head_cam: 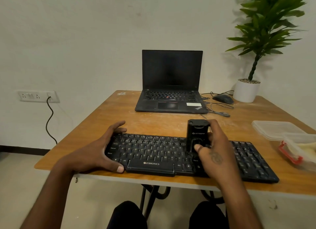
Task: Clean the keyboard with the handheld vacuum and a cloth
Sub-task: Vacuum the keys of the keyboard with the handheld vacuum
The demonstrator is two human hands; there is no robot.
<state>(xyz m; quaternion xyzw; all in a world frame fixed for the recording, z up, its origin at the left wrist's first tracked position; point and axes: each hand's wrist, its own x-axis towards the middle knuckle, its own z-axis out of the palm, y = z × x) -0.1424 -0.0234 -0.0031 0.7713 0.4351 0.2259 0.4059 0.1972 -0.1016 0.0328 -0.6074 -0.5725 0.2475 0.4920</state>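
Gripping the left end of the long black plastic Zebronics keyboard (153, 153), the left hand (100, 151) spreads wide, its thumb curled under the near edge and its fingers hooked over the far edge. The keyboard lies along the near edge of the worn orange-brown wooden table (153, 121). The right hand (213, 151) holds a small black boxy handheld vacuum (196, 134) upright on the keys right of the middle, fingers wrapped round its far side and the thumb pressed on its front. Farther back on the table stands an open black laptop (171, 81) with a dark screen, and to its right a dark corded mouse (223, 98) and a green leafy plant in a white round pot (246, 92). At the right edge lie clear plastic containers (277, 129), one with a red clasp.
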